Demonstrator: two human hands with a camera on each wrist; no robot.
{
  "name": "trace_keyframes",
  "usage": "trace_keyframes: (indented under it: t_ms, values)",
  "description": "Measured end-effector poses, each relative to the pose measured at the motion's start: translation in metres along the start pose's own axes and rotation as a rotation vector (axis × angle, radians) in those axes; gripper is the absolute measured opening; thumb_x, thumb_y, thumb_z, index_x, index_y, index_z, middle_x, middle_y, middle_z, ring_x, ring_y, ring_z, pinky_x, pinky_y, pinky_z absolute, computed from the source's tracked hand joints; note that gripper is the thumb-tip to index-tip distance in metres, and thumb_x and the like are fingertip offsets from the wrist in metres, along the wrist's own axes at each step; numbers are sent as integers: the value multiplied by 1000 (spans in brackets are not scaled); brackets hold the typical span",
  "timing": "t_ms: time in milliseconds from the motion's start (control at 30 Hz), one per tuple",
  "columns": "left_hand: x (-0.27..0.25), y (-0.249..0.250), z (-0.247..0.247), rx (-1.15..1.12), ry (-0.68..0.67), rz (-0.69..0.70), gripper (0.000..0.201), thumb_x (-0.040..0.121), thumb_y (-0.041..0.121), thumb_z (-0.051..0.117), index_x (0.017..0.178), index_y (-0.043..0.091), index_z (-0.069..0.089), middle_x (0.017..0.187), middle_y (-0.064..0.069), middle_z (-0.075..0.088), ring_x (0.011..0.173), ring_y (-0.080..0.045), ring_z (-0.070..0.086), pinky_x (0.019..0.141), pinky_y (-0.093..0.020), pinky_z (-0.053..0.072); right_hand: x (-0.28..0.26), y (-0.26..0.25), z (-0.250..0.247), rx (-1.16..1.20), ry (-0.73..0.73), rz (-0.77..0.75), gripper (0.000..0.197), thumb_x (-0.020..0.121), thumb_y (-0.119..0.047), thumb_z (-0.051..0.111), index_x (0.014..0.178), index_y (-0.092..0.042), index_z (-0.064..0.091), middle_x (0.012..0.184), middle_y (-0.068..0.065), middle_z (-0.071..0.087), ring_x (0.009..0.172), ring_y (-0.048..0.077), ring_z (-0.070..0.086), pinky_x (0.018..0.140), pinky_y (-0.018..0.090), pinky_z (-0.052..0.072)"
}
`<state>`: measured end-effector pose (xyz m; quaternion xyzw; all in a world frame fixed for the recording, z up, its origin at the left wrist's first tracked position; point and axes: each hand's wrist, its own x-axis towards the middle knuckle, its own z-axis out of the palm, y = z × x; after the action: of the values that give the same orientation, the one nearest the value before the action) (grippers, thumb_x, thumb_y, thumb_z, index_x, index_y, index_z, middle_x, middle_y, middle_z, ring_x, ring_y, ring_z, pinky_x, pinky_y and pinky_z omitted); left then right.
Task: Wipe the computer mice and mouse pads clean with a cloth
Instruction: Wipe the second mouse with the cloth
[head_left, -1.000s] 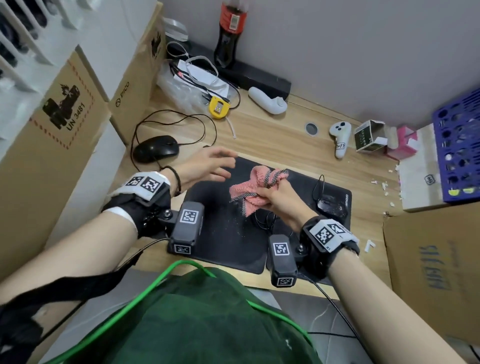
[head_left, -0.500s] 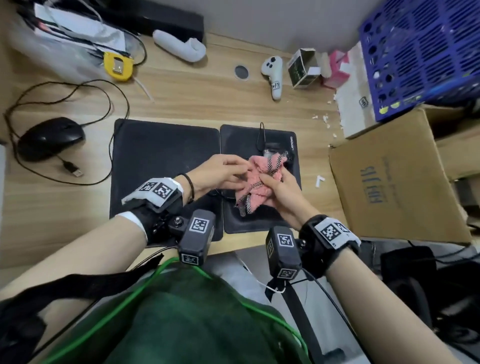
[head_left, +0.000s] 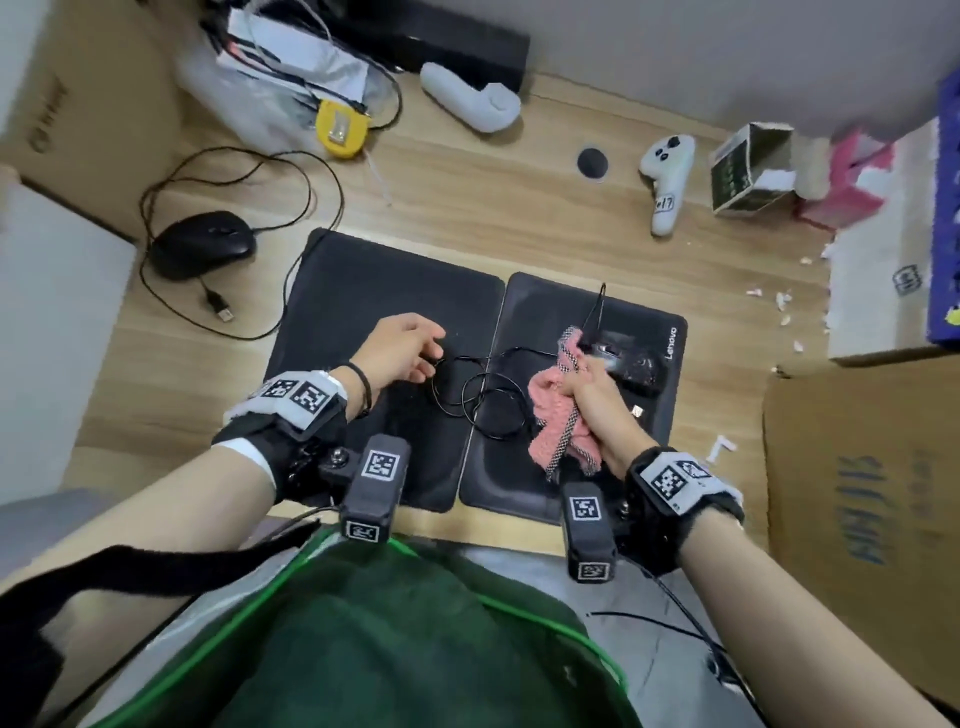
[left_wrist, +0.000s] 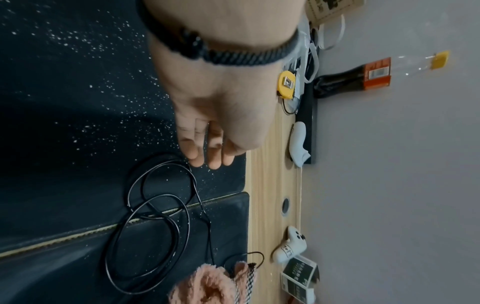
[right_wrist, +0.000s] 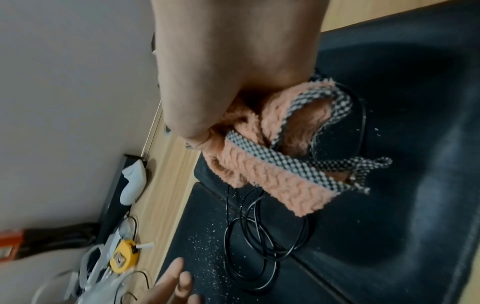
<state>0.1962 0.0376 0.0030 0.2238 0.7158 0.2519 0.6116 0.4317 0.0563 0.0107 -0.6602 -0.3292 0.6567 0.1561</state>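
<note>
- Now that the left hand (head_left: 400, 351) has let go — open, over the left pad (head_left: 384, 322) — the cable lies loose.
- The right hand (head_left: 592, 400) grips the cloth (head_left: 553, 410) against the mouse (head_left: 636, 366) on the right pad (head_left: 545, 312): wiping resumes.

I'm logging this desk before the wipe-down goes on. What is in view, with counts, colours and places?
mouse pads: 2, black, side by side at desk centre; left one speckled white
mice: 2, black; one on the desk far left, one on the right pad
coiled cable: 1, black, across both pads
cloth: 1, pink with checked trim, over the right pad
tape measure: 1, yellow, back left
controllers: 2, white, back of desk
small box: 1, green and white, back right
cardboard box: 1, brown, right
left hand: open, over the left pad
right hand: grips the cloth
</note>
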Motion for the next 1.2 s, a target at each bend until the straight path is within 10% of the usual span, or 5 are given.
trace_keyframes:
  t_ms: [167,467,767,967,1200]
  values:
    - [3,21,28,13,-77,-23,19,94,8,45,87,13,63,77,-4,61,53,-15,54,47,-16,45,13,-7,-12,-16,-16,-36,44,80,-8,51,122,-5,62,111,-13,68,90,10,65,87,31,55]
    - [4,51,126,261,-458,-177,31,99,18,39,117,2,58,112,-13,68,62,-20,64,52,-21,54,27,-2,-110,2,232,44,77,60,-46,57,129,-12,50,98,-10,56,80,10,55,69,31,46]
    - [3,53,171,-112,-332,-206,18,99,16,36,116,13,42,132,-5,58,70,-23,68,46,-19,50,42,-9,-129,-165,51,93,11,94,-15,43,85,-13,50,75,-3,49,62,9,44,60,25,37]
    - [3,58,176,-252,-303,-212,16,98,16,38,111,17,48,135,-5,54,78,-22,69,54,-20,54,49,-30,-121,-335,94,21,51,92,-15,45,142,-10,34,149,3,38,126,17,43,108,45,37]
    - [9,54,160,-201,-308,-180,33,100,22,40,132,18,48,126,-10,61,82,-25,70,73,-27,59,43,-46,-100,-459,30,14,54,91,-21,47,143,-14,33,143,2,43,122,19,44,105,39,35]
